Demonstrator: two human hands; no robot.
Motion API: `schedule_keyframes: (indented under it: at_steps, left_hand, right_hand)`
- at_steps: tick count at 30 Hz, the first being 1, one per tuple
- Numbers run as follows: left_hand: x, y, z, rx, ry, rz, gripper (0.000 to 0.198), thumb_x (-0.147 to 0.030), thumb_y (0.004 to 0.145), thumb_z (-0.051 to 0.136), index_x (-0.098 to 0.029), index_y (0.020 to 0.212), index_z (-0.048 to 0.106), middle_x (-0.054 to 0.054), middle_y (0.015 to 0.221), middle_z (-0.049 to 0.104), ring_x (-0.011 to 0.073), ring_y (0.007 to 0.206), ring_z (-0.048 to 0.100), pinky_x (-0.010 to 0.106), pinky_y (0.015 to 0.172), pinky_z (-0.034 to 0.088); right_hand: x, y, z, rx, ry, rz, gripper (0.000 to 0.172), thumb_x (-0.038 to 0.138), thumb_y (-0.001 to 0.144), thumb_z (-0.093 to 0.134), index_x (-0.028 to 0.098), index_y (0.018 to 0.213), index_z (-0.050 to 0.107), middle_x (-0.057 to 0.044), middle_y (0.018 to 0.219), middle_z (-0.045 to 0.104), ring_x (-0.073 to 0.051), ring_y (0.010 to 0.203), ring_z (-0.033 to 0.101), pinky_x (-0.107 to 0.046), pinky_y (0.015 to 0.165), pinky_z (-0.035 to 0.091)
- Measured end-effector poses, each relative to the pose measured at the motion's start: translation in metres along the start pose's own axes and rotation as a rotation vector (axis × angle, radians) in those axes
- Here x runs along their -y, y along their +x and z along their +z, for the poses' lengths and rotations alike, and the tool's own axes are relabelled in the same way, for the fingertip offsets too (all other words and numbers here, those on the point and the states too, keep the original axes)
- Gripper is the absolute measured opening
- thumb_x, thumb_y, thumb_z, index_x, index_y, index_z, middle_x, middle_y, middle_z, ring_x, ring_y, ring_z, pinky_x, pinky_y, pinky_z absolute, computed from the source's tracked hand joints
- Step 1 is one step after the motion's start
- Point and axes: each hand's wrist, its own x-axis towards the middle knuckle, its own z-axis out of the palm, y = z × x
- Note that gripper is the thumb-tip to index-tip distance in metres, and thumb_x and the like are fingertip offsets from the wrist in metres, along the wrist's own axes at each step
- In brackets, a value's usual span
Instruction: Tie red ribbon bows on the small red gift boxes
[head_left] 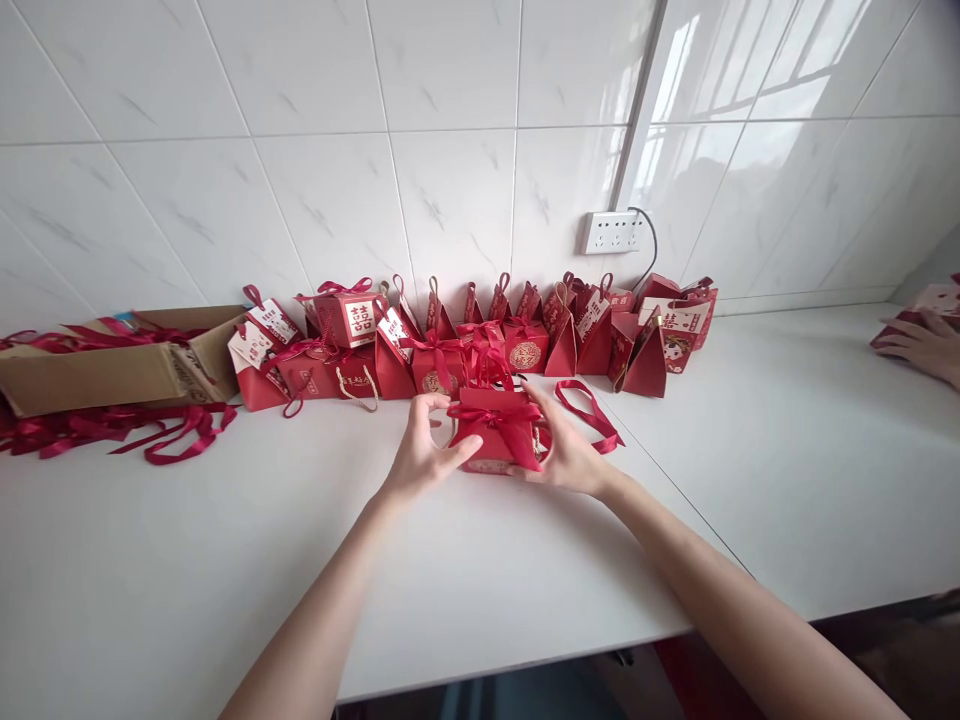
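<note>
A red gift box (487, 450) with a ribbon bow (495, 415) across its top stands on the white table between my hands. My left hand (424, 455) curves round its left side, with the thumb against the front. Holding the right side is my right hand (566, 450), its fingertips partly hidden behind the box and the ribbon end. A loose red ribbon (596, 420) lies just beyond my right hand. Directly behind the box, several finished-looking red gift boxes (525, 345) with ribbons and tags form a row.
At the left, a cardboard box (97, 375) holds red ribbons, and more ribbons (180, 430) lie in front of it. A power strip (615, 233) is fixed to the tiled wall. Another person's hand (926, 345) rests on a red box (911, 325) at the far right.
</note>
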Motion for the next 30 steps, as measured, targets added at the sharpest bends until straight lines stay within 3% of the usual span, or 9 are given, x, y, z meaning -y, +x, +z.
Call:
schedule_keyframes:
  at_steps: [3,6,10,13,17,20,24,27,30]
  left_hand:
    - [0.002,-0.001,0.005,-0.119,0.196,0.15,0.039,-0.039,0.063,0.071,-0.022,0.083,0.043,0.008,0.107,0.05,0.0252,0.109,0.051,0.04,0.094,0.042]
    - [-0.001,-0.002,0.008,-0.093,0.327,0.205,0.018,-0.037,0.078,0.059,-0.022,0.075,0.05,0.005,0.093,0.051,0.0216,0.099,0.053,0.035,0.09,0.043]
    - [-0.009,-0.004,0.007,-0.107,0.335,0.196,0.021,-0.037,0.085,0.049,-0.022,0.071,0.053,0.004,0.083,0.054,0.018,0.082,0.053,0.03,0.078,0.044]
    - [-0.015,-0.005,0.005,-0.054,0.186,-0.003,0.028,-0.044,0.085,0.049,-0.021,0.069,0.051,-0.001,0.063,0.051,0.0136,0.06,0.047,0.026,0.06,0.04]
    - [-0.02,-0.001,-0.001,0.162,-0.113,-0.343,0.036,-0.052,0.08,0.054,-0.019,0.065,0.051,-0.007,0.043,0.04,0.0085,0.041,0.035,0.023,0.046,0.028]
    - [-0.02,0.003,-0.008,0.329,-0.191,-0.47,0.039,-0.053,0.076,0.059,-0.018,0.06,0.05,-0.007,0.04,0.041,0.0069,0.038,0.034,0.022,0.045,0.027]
    - [-0.015,0.005,-0.018,0.461,-0.109,-0.554,0.043,-0.053,0.072,0.063,-0.017,0.052,0.05,-0.004,0.043,0.049,0.0081,0.04,0.044,0.022,0.047,0.034]
    - [-0.007,0.004,-0.022,0.471,0.05,-0.642,0.032,-0.044,0.065,0.068,-0.016,0.055,0.056,0.0,0.047,0.058,0.011,0.038,0.05,0.022,0.041,0.032]
    - [0.002,0.004,-0.02,0.342,0.157,-0.653,0.025,-0.036,0.063,0.069,-0.016,0.057,0.056,0.002,0.046,0.059,0.0126,0.034,0.049,0.021,0.035,0.024]
  right_hand:
    - [-0.006,0.0,0.0,-0.072,-0.133,-0.103,0.101,0.035,0.069,0.077,0.023,0.147,0.015,-0.017,0.138,0.036,-0.034,0.128,0.04,-0.049,0.103,0.041]
    - [-0.007,0.001,-0.001,-0.088,-0.203,-0.142,0.096,0.034,0.071,0.075,0.022,0.146,0.017,-0.019,0.136,0.038,-0.034,0.126,0.041,-0.051,0.1,0.043]
    - [-0.007,0.002,-0.001,-0.089,-0.237,-0.14,0.092,0.035,0.072,0.074,0.023,0.145,0.018,-0.019,0.135,0.038,-0.033,0.126,0.041,-0.053,0.102,0.041]
    - [-0.009,0.002,-0.001,-0.092,-0.229,-0.135,0.091,0.038,0.073,0.073,0.022,0.144,0.02,-0.019,0.135,0.038,-0.033,0.126,0.041,-0.054,0.104,0.039]
    - [-0.012,0.002,-0.002,-0.108,-0.24,-0.143,0.091,0.033,0.071,0.073,0.022,0.144,0.02,-0.019,0.136,0.037,-0.034,0.128,0.039,-0.055,0.104,0.038]
    - [-0.014,0.001,-0.003,-0.108,-0.24,-0.157,0.092,0.03,0.071,0.073,0.023,0.144,0.018,-0.018,0.138,0.035,-0.035,0.13,0.037,-0.056,0.105,0.037]
    - [-0.016,0.001,-0.004,-0.094,-0.141,-0.086,0.092,0.03,0.071,0.072,0.024,0.145,0.017,-0.017,0.141,0.032,-0.034,0.131,0.036,-0.054,0.105,0.039]
    - [-0.019,0.0,-0.004,-0.1,-0.089,-0.057,0.094,0.029,0.07,0.072,0.024,0.145,0.016,-0.017,0.139,0.033,-0.033,0.13,0.038,-0.053,0.105,0.04]
    - [-0.02,0.0,-0.005,-0.101,-0.092,-0.046,0.095,0.028,0.07,0.073,0.024,0.145,0.016,-0.016,0.139,0.033,-0.032,0.13,0.037,-0.054,0.106,0.039]
